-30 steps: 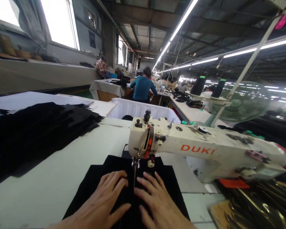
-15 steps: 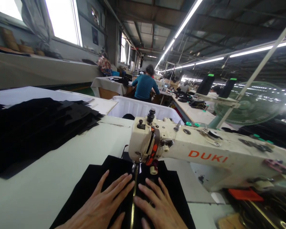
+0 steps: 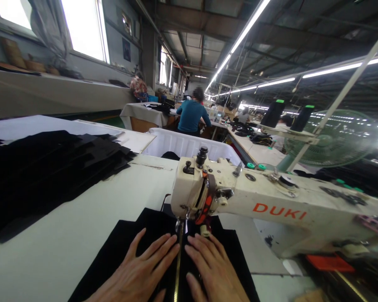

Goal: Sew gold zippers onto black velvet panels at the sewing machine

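The person's left hand (image 3: 135, 268) and right hand (image 3: 219, 268) lie flat, fingers spread, pressing rather than grasping the black cloth (image 3: 105, 249). The cloth rests on the white table (image 3: 141, 178), its far part beneath the head of the sewing machine (image 3: 187, 188). A gold strip (image 3: 177, 277) runs between the hands toward the presser foot (image 3: 178, 226). The step appears to be guiding strip and cloth for stitching; the next move likely calls for even pressure, a straight strip and fingertips clear of the foot.
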Demonstrator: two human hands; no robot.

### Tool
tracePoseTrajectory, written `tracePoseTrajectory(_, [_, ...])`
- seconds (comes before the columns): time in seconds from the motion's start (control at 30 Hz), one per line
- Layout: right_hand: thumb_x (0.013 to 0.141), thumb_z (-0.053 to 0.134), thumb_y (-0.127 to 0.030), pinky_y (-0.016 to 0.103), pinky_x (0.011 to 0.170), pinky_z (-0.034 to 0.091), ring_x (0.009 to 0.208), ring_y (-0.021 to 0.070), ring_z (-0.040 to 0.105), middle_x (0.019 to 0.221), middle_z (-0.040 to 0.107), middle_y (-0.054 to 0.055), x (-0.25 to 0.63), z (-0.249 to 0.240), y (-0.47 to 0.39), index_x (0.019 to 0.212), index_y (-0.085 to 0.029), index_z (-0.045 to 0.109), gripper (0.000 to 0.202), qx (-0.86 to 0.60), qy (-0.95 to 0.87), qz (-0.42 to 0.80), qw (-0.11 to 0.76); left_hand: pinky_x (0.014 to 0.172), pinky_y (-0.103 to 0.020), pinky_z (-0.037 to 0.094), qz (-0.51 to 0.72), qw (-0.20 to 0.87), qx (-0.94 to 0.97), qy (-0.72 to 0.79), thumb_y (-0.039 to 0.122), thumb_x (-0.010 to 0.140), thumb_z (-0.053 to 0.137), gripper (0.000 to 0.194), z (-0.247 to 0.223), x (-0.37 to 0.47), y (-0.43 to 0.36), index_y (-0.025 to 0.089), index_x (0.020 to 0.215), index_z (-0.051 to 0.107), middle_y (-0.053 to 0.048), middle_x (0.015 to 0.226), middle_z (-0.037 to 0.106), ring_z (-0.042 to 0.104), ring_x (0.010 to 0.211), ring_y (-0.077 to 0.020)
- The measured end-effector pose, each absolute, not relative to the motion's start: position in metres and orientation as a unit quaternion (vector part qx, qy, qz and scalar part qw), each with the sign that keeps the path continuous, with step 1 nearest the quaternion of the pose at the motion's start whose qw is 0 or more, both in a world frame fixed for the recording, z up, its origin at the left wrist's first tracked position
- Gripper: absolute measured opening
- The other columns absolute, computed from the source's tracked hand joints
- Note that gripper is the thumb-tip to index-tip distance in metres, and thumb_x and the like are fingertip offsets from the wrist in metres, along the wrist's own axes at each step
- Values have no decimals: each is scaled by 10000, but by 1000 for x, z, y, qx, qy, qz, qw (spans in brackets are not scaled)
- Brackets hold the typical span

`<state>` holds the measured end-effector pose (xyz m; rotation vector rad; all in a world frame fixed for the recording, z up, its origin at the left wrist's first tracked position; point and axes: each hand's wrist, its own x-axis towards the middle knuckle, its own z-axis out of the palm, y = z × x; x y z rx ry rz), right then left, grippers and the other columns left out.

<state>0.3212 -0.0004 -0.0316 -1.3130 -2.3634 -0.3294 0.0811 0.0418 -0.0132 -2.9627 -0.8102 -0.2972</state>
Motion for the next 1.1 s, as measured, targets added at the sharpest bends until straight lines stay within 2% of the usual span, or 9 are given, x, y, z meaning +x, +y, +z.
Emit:
tracePoseTrajectory(0.1, [791,518,-138,398,1019,529,1208,205,603,1350,610,-17,319,-33,2,1309,-200,553,524,-462,-852,-143,200,1064,-641,379,-92,28,-959,-268,168,846,517,693,-15,81,43,218,1514,336,-65,1529,399,437,1375,-307])
tracePoseTrajectory(0.27, [741,506,-118,364,1020,518,1186,198,614,1330,627,-8,320,-37,5,1287,-182,571,554,-449,-855,-163,200,1116,-585,345,-113,25,-957,-265,177,849,542,659,-19,82,45,218,1487,383,-68,1503,457,451,1368,-281])
tracePoseTrajectory(0.43, [709,496,-106,374,995,530,1147,197,636,1320,633,-25,320,-36,8,1336,-230,544,641,-450,-858,-156,195,1151,-543,307,-151,22,-954,-259,177,837,569,688,-21,82,45,223,1495,373,-81,1490,478,477,1347,-285])
tracePoseTrajectory(0.63, [698,503,-109,390,996,529,1160,213,630,1339,620,-16,320,-42,8,1343,-224,545,657,-454,-857,-159,185,1141,-537,330,-150,1,-956,-252,203,846,565,724,-23,81,49,230,1527,321,-97,1482,484,491,1334,-302])
tracePoseTrajectory(0.73, [701,508,-107,392,1009,520,1169,216,625,1349,611,-11,320,-44,8,1346,-222,545,656,-455,-857,-158,183,1157,-528,304,-150,-7,-956,-253,183,842,560,746,-24,80,49,265,1536,298,-72,1496,469,481,1345,-285])
tracePoseTrajectory(0.87, [725,506,-116,399,1024,511,1187,211,615,1352,606,-17,319,-43,7,1339,-233,555,627,-461,-855,-151,184,1169,-542,268,-147,-3,-956,-255,196,871,550,698,-23,79,47,245,1527,320,-77,1499,464,461,1361,-278])
tracePoseTrajectory(1.1, [885,498,-162,494,1069,471,1256,229,567,1422,537,-43,323,-27,14,1454,-282,434,585,-490,-851,-105,156,1112,-625,324,-128,-20,-954,-269,182,865,551,691,-12,90,56,262,1520,347,-69,1502,450,466,1352,-313])
